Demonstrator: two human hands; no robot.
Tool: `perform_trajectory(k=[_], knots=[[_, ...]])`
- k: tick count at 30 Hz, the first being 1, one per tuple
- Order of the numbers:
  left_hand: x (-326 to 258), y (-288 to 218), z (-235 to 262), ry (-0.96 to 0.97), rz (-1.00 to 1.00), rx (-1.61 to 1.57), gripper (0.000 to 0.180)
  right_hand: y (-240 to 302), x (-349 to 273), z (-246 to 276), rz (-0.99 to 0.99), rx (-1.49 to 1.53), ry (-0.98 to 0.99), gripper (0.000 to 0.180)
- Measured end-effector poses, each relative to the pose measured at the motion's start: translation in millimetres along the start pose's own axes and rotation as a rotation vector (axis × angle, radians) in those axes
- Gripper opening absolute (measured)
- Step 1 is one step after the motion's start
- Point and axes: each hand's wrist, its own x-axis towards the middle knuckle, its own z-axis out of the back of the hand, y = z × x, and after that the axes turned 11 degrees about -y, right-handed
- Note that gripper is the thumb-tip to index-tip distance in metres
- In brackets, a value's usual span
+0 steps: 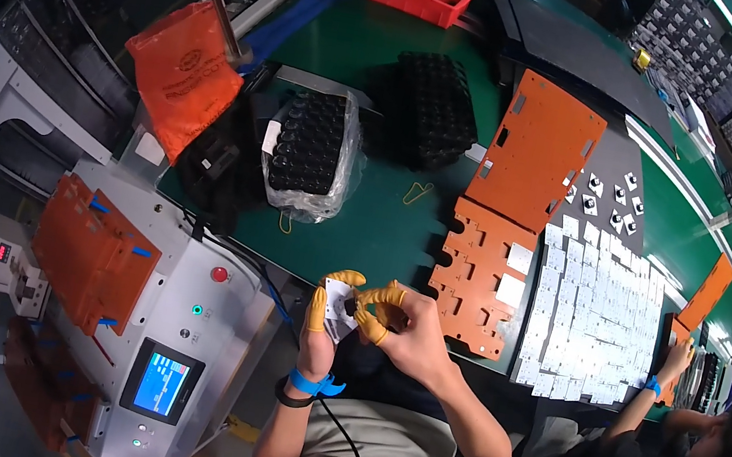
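My left grip (317, 342) clasps the white plate (335, 308); I should steady it while my right grip (412, 330), just beside, pinches the black piece (350, 306).

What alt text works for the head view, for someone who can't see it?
Two hands in yellow finger cots meet over a white plate: the left hand holds it, the right hand's fingers are at a small black part. Beyond, a green bench bears an orange fixture and rows of white pieces. A machine stands left.
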Motion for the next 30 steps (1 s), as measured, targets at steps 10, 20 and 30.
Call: perform_trajectory(k=[10, 20, 30], knots=[[-5, -8, -12, 0.004, -0.14, 0.137, 0.041, 6, -1, 19, 0.124, -0.121, 0.075, 0.024], [-8, -17, -6, -0.034, 0.012, 0.063, 0.035, -3, 0, 23, 0.493, -0.393, 0.054, 0.025], [-15, 16, -29, -0.275, 0.103, -0.04, 0.036, 5, -12, 20, 0.644, -0.638, -0.146, 0.033]])
